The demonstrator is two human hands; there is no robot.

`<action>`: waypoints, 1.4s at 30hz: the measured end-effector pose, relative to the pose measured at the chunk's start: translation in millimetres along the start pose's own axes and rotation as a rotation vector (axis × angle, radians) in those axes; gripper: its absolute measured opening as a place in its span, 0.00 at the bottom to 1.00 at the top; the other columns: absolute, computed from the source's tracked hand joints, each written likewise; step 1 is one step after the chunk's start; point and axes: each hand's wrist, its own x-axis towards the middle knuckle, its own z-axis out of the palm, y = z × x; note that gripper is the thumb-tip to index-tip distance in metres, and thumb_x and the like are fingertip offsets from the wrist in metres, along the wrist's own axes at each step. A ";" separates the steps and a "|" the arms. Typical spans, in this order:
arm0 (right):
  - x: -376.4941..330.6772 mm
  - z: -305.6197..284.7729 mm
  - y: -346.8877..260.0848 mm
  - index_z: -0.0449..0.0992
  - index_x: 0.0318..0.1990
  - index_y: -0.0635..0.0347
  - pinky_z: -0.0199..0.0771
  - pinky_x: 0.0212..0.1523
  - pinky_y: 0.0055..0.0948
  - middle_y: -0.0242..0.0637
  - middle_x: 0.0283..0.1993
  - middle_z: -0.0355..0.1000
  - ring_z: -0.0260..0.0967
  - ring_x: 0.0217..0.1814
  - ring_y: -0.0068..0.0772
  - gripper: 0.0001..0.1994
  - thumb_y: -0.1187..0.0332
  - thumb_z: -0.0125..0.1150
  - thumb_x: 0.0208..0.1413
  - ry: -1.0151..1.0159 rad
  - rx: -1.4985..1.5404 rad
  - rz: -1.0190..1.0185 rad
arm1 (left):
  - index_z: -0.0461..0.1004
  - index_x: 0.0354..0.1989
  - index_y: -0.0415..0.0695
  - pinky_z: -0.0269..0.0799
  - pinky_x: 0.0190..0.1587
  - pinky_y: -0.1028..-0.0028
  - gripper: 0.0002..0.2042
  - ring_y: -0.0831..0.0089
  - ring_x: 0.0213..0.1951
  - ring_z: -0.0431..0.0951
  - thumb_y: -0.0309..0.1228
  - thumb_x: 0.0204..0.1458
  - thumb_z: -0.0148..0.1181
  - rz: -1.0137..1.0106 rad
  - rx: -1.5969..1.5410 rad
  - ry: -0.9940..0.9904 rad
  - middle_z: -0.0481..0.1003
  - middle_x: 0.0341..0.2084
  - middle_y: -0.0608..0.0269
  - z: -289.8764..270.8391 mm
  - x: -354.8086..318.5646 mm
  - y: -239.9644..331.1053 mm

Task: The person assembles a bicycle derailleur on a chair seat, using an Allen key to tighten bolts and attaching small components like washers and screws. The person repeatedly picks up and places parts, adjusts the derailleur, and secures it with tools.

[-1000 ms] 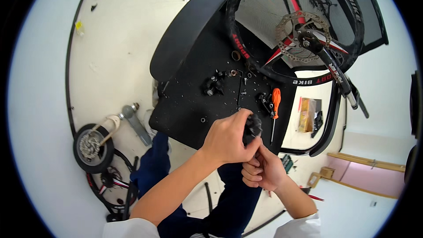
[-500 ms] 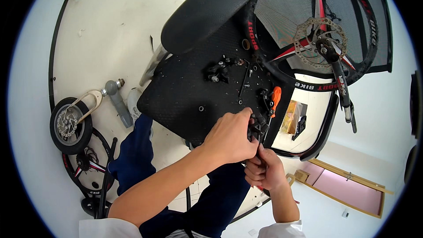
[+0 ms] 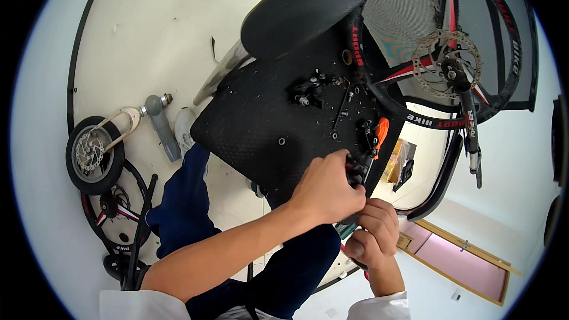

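My left hand (image 3: 332, 186) is closed on a small black mechanical part (image 3: 357, 168), which looks like a disc brake caliper, over the front right of the chair seat (image 3: 249, 112). Close below it, my right hand (image 3: 378, 234) has its fingers curled in; what they hold, if anything, is hidden. Beyond my hands lie an orange-handled screwdriver (image 3: 381, 133) and a black brake part (image 3: 367, 136). Farther back on the seat are a black brake caliper (image 3: 309, 91), a hex key (image 3: 341, 105), a bolt (image 3: 351, 96) and a small ring-shaped nut or washer (image 3: 281, 141).
A black and red wheel with a brake disc (image 3: 447, 62) leans on the chair's mesh back; a shaft (image 3: 469, 115) sticks out from its hub. The armrest (image 3: 308, 15) overhangs the seat. At left on the floor lie a small wheel (image 3: 95, 155) and a larger wheel (image 3: 112, 213).
My right hand has turned, its knuckles now upward, and sits slightly lower and farther right. My left hand keeps its hold on the black part. The whole view has shifted a little.
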 end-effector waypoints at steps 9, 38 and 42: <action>30.4 -15.5 -6.4 0.64 0.21 0.60 0.76 0.24 0.33 0.35 0.18 0.63 0.69 0.19 0.38 0.16 0.90 0.56 0.23 0.171 0.158 0.323 | 0.66 0.30 0.31 0.69 0.25 0.67 0.11 0.58 0.19 0.76 0.24 0.41 0.58 -0.065 -0.256 -0.008 0.72 0.16 0.51 8.9 -12.4 5.8; 60.3 84.6 142.6 0.66 0.25 0.59 0.52 0.13 0.26 0.27 0.14 0.55 0.52 0.12 0.23 0.21 0.52 0.50 0.66 -0.242 0.908 1.634 | 0.67 0.34 0.29 0.70 0.26 0.66 0.13 0.58 0.19 0.77 0.27 0.42 0.56 0.217 -0.226 0.034 0.73 0.16 0.51 -1.2 -7.6 4.0; -2.0 140.0 86.1 0.71 0.33 0.61 0.67 0.25 0.27 0.32 0.22 0.68 0.64 0.19 0.26 0.17 0.55 0.52 0.65 0.369 1.208 1.576 | 0.67 0.32 0.34 0.69 0.25 0.66 0.10 0.58 0.19 0.76 0.26 0.42 0.55 0.309 -0.314 0.210 0.72 0.16 0.52 -12.3 6.5 11.5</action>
